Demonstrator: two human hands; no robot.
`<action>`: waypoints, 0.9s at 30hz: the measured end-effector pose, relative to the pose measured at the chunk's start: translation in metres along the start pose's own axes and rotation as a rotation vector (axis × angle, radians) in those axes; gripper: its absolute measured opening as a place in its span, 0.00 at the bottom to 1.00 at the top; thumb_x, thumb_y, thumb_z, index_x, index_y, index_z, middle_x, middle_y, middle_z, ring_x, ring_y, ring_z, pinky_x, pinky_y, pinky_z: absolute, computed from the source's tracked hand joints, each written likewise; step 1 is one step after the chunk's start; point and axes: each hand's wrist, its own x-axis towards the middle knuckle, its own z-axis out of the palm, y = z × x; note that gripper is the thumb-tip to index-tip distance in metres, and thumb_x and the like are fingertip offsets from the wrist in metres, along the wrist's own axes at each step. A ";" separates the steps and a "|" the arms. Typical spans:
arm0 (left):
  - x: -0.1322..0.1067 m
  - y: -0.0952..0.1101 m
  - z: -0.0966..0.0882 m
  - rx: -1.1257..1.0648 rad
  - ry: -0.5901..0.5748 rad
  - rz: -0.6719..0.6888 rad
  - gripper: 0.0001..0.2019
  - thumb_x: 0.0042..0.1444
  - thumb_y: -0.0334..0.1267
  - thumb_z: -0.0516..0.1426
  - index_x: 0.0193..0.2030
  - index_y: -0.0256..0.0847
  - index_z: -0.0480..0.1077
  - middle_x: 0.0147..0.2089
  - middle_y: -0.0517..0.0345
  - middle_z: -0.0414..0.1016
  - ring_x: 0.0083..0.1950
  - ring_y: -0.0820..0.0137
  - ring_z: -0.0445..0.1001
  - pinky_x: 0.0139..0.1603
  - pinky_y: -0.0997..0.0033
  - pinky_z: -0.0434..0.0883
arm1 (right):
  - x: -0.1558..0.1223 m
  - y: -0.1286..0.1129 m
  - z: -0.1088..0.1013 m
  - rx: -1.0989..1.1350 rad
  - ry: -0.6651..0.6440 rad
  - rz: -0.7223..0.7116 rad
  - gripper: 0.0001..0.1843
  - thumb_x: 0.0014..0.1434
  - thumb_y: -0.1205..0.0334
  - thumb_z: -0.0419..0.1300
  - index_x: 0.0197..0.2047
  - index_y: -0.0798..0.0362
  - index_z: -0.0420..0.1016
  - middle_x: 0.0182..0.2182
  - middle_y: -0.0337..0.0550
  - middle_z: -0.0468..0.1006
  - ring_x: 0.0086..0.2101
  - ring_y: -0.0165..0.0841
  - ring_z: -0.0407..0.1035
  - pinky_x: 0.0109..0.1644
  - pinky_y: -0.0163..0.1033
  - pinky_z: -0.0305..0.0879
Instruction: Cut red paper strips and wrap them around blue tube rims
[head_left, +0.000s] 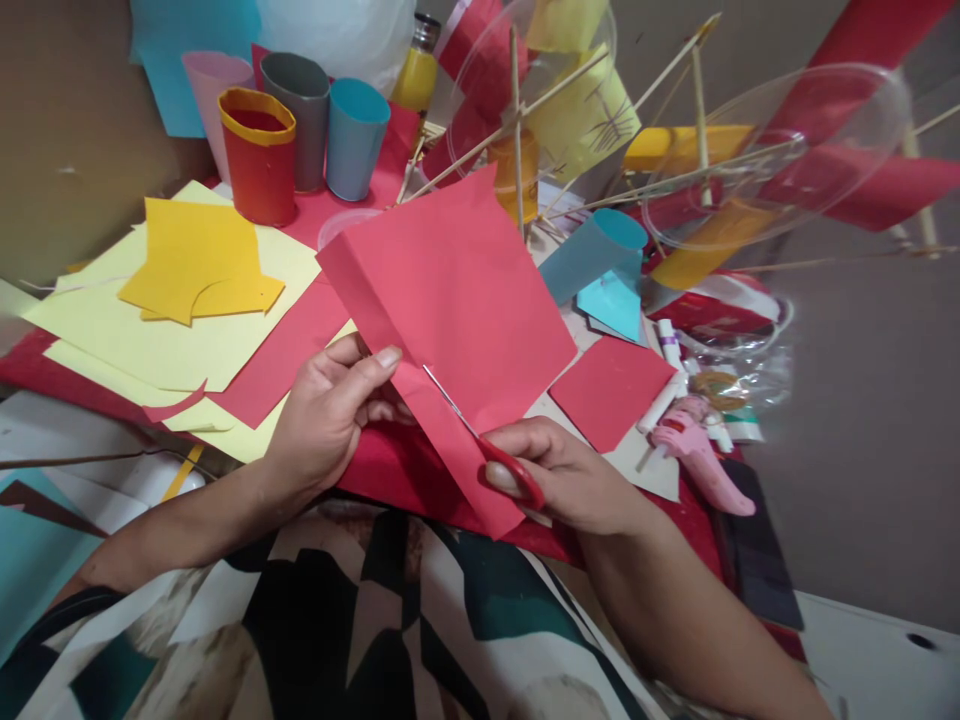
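Note:
A large sheet of red paper [457,290] is held up above the table, tilted toward me. My left hand [337,400] pinches its near edge between thumb and fingers. Red-handled scissors [517,472] sit in my right hand [559,470], with thumb and fingers closed on the handles. The blades reach into the paper along a cut that runs from the right, and a long strip hangs partly separated on my side. Some of my left fingers are hidden behind the sheet.
Yellow paper sheets [247,350] and orange pieces [199,255] lie at left. Behind stand a red paper cup [259,165], a grey cup [298,120] and a blue cup [356,140]. A stick frame [517,120] rises at back right. A pink glue gun [697,455] and red square [611,390] lie at right.

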 end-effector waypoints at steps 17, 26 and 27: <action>-0.002 -0.002 -0.004 0.086 -0.051 0.010 0.05 0.57 0.38 0.66 0.37 0.39 0.77 0.28 0.62 0.79 0.26 0.76 0.76 0.33 0.78 0.77 | -0.003 0.006 0.000 0.065 -0.070 0.039 0.28 0.59 0.41 0.65 0.22 0.53 0.60 0.12 0.28 0.59 0.14 0.19 0.49 0.20 0.30 0.49; 0.002 -0.005 -0.004 0.053 0.002 0.018 0.06 0.55 0.37 0.67 0.36 0.39 0.77 0.28 0.62 0.79 0.25 0.77 0.74 0.29 0.80 0.76 | -0.002 0.003 0.005 0.034 0.027 -0.002 0.29 0.58 0.43 0.66 0.20 0.53 0.60 0.11 0.28 0.56 0.14 0.19 0.45 0.19 0.31 0.42; 0.002 -0.005 -0.004 0.051 -0.001 0.017 0.06 0.55 0.37 0.66 0.36 0.39 0.77 0.28 0.62 0.79 0.24 0.77 0.74 0.28 0.80 0.75 | -0.002 0.003 0.005 0.045 0.030 -0.003 0.29 0.59 0.43 0.66 0.20 0.53 0.60 0.11 0.27 0.55 0.14 0.19 0.44 0.18 0.30 0.41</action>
